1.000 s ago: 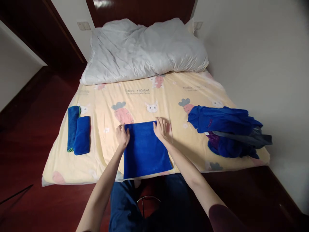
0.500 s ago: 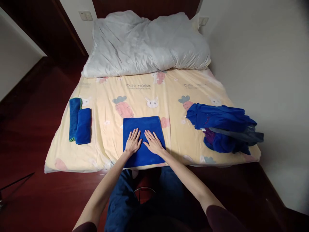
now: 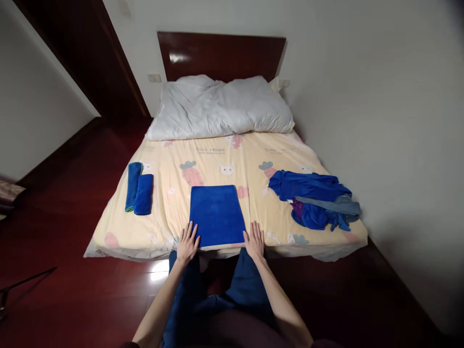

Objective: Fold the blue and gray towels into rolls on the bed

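Observation:
A blue towel (image 3: pixel 216 212) lies flat and smooth near the front edge of the bed, roughly square in outline. My left hand (image 3: pixel 187 242) rests at its near left corner, fingers stretched out and a little apart. At the near right corner is my right hand (image 3: pixel 254 239), also open, its thumb by the towel's edge. Neither hand grips anything. Off to the left, a rolled teal-blue towel (image 3: pixel 133 186) with a green edge lies beside a folded blue towel (image 3: pixel 144 194).
A heap of blue, grey and purple cloths (image 3: pixel 313 199) lies on the right side of the bed. The yellow bed sheet (image 3: pixel 166 164) has rabbit and carrot prints. A grey-white quilt (image 3: pixel 221 108) lies against the dark headboard (image 3: pixel 224 55). A thin dark rod (image 3: pixel 29 280) is at lower left.
Both hands have slid off the middle of the towel, spreading apart and toward me to its near corners. The camera view has tilted up, showing more of the headboard.

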Demonstrator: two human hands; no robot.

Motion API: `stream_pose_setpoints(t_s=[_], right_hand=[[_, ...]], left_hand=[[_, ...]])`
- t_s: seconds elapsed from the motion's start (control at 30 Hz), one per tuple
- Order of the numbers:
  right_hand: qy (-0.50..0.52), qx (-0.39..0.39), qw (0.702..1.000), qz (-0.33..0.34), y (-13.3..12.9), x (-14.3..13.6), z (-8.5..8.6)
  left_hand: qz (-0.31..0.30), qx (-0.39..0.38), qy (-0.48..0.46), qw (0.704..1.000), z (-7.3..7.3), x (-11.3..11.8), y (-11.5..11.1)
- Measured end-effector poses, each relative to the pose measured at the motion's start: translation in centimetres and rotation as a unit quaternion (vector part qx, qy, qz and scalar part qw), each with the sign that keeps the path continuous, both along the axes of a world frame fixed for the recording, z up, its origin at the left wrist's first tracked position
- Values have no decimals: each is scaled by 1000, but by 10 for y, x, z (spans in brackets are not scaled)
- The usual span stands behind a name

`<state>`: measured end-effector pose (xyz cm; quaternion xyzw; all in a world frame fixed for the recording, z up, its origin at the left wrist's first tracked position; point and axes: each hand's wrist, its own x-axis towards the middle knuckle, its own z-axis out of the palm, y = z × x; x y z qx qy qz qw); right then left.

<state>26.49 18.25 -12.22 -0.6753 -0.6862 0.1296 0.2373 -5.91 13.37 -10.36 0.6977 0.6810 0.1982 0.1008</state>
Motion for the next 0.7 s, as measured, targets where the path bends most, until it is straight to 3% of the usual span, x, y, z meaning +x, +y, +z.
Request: stream_pose_setpoints(t_s=[0.1, 0.23, 0.4, 0.5, 0.7], right_hand=[[84, 42, 993, -76, -26, 27, -7], [178, 45, 976, -117, -45, 23, -5], [237, -79, 964, -93, -34, 4, 8], [272, -122, 949, -104, -25, -1, 11], [421, -154, 884, -137, -15, -2, 11]], left_hand=[[87, 9, -74, 993, -9, -18, -42], [193, 2, -203, 960, -14, -21, -71], [254, -126, -393, 875, 1, -17, -59], [279, -162, -452, 832, 7, -14, -45], [281, -144, -454, 833, 7, -7, -32]])
